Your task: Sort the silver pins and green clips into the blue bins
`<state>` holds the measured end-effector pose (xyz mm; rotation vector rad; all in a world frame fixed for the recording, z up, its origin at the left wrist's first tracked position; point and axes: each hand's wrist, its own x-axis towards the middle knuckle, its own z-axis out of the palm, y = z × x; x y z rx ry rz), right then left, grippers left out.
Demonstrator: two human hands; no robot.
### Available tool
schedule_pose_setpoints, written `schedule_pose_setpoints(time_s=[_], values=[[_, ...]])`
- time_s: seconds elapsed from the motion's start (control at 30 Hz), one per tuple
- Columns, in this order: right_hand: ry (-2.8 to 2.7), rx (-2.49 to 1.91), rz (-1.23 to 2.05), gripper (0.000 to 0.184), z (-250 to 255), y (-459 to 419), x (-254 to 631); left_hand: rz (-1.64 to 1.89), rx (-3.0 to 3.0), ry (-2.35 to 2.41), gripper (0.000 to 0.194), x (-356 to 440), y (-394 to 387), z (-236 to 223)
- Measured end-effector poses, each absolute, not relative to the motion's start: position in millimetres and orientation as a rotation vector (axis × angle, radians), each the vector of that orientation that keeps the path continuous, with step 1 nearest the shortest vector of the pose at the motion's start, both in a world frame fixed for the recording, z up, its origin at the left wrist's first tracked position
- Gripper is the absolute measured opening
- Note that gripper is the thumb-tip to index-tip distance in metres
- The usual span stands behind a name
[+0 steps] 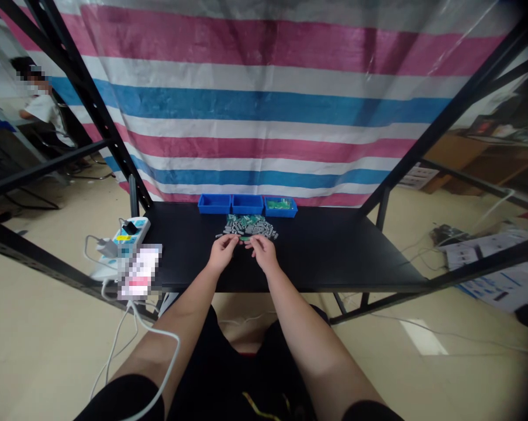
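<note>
Between my two hands is a small green circuit board (pixel 245 238), held by its ends above the black table. My left hand (pixel 224 250) pinches its left end, and the fingers of my right hand (pixel 262 251) close on the right end. Just beyond my fingertips lies a loose pile of small grey parts (pixel 251 225), with several green boards (pixel 245 218) along its far side. The parts are too small to name. A blue bin (pixel 280 211) behind the pile, on the right, contains green boards.
Two more blue bins (pixel 214 209) stand in the same row along the back of the black table (pixel 334 251). A white power strip (pixel 132 234) with plugs and cables sits at the left edge, beside a blurred-out phone (pixel 140 272). A striped sheet (pixel 264 105) hangs behind; a person (pixel 47 108) sits far left.
</note>
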<state>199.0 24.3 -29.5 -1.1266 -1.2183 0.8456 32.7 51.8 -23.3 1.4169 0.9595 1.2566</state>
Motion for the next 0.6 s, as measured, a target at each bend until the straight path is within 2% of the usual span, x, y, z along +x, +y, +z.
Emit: schedule_pose_setpoints(time_s=[0.5,0.57,0.6], values=[[-1.250,-1.167,0.749,0.025,-39.0,28.8,201.8,1.208,1.457,0.900,0.030,32.5,56.1,-32.0],[-1.205,-1.137,0.758,0.029,-39.2,29.3,201.7,1.204,1.467,0.897,0.027,32.4,55.2,-30.8],[-1.176,-1.115,0.767,0.036,-39.0,29.4,201.5,1.216,1.457,0.879,0.027,32.5,54.8,-30.1]])
